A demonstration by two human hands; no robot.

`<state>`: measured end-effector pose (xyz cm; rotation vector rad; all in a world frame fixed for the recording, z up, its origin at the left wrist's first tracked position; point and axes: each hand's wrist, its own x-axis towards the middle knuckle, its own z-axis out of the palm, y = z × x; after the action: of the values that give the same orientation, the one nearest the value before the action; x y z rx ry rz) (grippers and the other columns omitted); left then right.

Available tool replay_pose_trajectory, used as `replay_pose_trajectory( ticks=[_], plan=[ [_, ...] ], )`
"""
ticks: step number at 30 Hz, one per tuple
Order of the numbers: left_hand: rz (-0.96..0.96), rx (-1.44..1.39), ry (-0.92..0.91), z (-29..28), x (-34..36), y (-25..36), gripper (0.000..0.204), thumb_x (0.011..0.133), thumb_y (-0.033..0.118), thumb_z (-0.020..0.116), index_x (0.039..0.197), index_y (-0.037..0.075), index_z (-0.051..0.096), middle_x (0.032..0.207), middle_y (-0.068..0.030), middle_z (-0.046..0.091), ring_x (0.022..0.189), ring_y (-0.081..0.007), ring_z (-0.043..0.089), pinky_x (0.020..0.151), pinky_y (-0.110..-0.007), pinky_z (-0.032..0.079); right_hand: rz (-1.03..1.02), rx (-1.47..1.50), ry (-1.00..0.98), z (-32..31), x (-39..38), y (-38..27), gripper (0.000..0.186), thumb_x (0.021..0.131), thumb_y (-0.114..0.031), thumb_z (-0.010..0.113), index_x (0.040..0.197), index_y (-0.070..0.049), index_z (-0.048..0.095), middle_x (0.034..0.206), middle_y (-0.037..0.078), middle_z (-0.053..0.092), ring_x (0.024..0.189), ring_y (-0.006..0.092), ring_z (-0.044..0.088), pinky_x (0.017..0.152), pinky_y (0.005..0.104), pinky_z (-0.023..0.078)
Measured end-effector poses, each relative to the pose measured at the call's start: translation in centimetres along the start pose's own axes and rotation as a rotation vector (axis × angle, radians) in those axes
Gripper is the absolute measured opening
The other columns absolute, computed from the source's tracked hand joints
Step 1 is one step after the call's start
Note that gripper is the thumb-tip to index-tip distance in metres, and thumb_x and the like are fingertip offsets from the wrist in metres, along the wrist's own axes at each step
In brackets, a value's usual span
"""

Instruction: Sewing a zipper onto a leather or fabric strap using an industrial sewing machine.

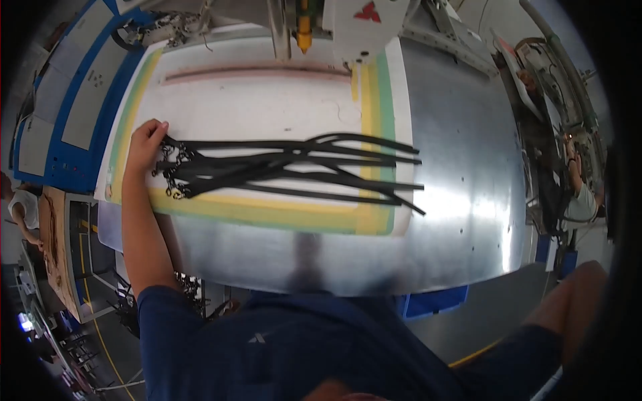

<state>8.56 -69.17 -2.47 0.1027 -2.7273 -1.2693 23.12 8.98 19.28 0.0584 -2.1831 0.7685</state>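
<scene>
Several long black straps (pixel 294 152) lie side by side across a white sheet, some of them crossing in the middle. Small dark metal hooks (pixel 177 170) are bunched at their left ends. At the far left end of the topmost strap is my left hand (pixel 148 137), its fingers closed on the strap's end. The straps' right ends fan out past the sheet onto bare metal. My right arm (pixel 565 311) is bent at the lower right; the right hand itself does not show.
The white sheet (pixel 254 107), edged with yellow and green tape, covers part of a metal worktable (pixel 461 160). A machine head with a yellow tip (pixel 304 37) hangs over the far edge. A blue bin (pixel 435 302) is below the near edge. Other people work at both sides.
</scene>
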Motion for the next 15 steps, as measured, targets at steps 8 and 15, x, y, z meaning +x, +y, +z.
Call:
replay_pose_trajectory(
  ticks=[8, 15],
  plan=[
    [0.012, -0.023, -0.094, -1.5, -0.1, 0.0, 0.02, 0.089, 0.016, 0.071, 0.081, -0.001, 0.064, 0.071, -0.0009, 0.059, 0.07, -0.0096, 0.051, 0.064, -0.029, 0.041, -0.173, 0.428, -0.034, 3.8, 0.2, -9.2, 0.036, 0.111, -0.023, 0.05, 0.097, 0.003, 0.07, 0.089, 0.008, 0.062, 0.069, 0.0093, 0.05, 0.062, 0.023, 0.042],
    [-0.05, -0.186, -0.223, -0.8, -1.4, 2.5, 0.015, 0.09, 0.011, 0.069, 0.102, 0.001, 0.07, 0.093, 0.0001, 0.066, 0.087, -0.0097, 0.057, 0.08, -0.026, 0.047, 0.393, 0.096, -0.277, 11.5, -10.6, -3.5, 0.027, 0.106, -0.016, 0.057, 0.09, 0.002, 0.07, 0.077, 0.003, 0.065, 0.07, 0.0089, 0.052, 0.064, 0.0273, 0.041]
  ],
)
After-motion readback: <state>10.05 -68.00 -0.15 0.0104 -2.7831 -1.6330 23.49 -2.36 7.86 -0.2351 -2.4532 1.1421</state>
